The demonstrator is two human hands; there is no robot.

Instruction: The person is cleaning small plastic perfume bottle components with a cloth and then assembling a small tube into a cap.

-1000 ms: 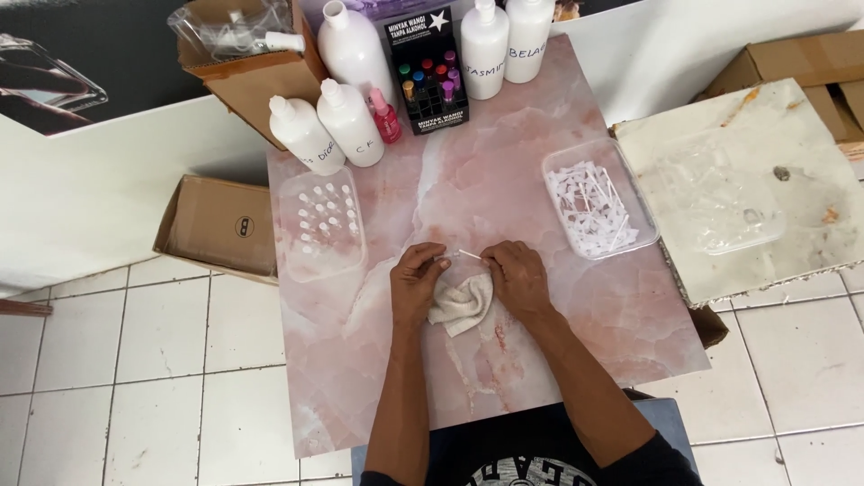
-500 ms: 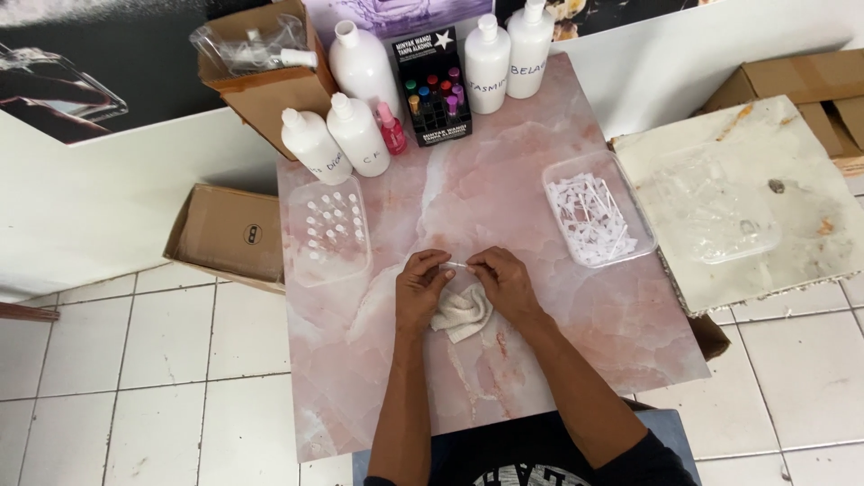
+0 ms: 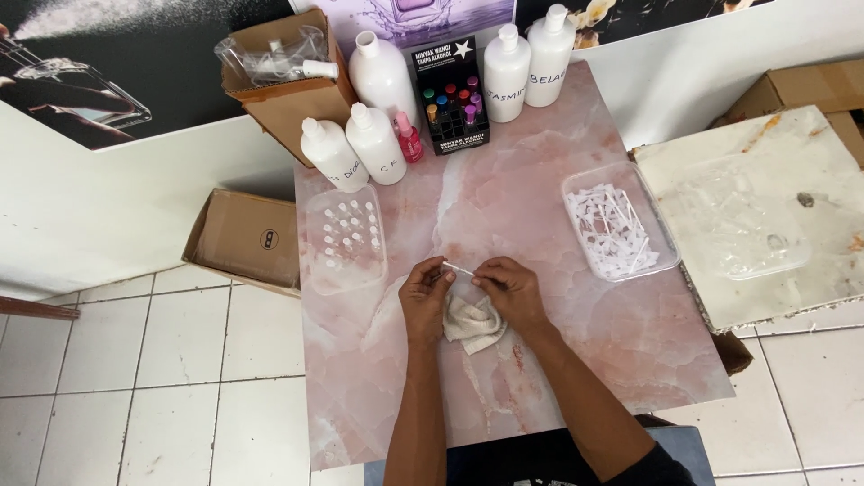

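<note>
Left hand (image 3: pixel 426 295): curled in, its fingertips pinched on the left end of a thin white stick (image 3: pixel 459 268), so the piece is kept steady just above the table.
Right hand (image 3: pixel 509 290): likewise closed at the fingertips, the right end of the same stick being gripped; a cream cloth (image 3: pixel 471 324) is tucked under both palms, seemingly kept there for wiping.
Stick: held level between the two hands, near the middle of the pink marble tabletop (image 3: pixel 540 378), clear of the trays.
Cloth: crumpled, resting on the table, touched by both hands.
Left tray (image 3: pixel 345 237): a clear plastic tray of small upright vials, set just to the far left of the hands, within easy reach.
Right tray (image 3: pixel 617 221): a clear tray heaped with white sticks of the same kind, placed to the far right.
Far edge: white plastic bottles (image 3: pixel 382 85) are lined up with a small pink spray bottle (image 3: pixel 409 139) and a black display box of coloured vials (image 3: pixel 452 97), kept out of the working space.
Cardboard box (image 3: pixel 288 76): stood at the far left corner, clear bags held inside.
Floor: another open carton (image 3: pixel 243 238) is seen left of the table.
</note>
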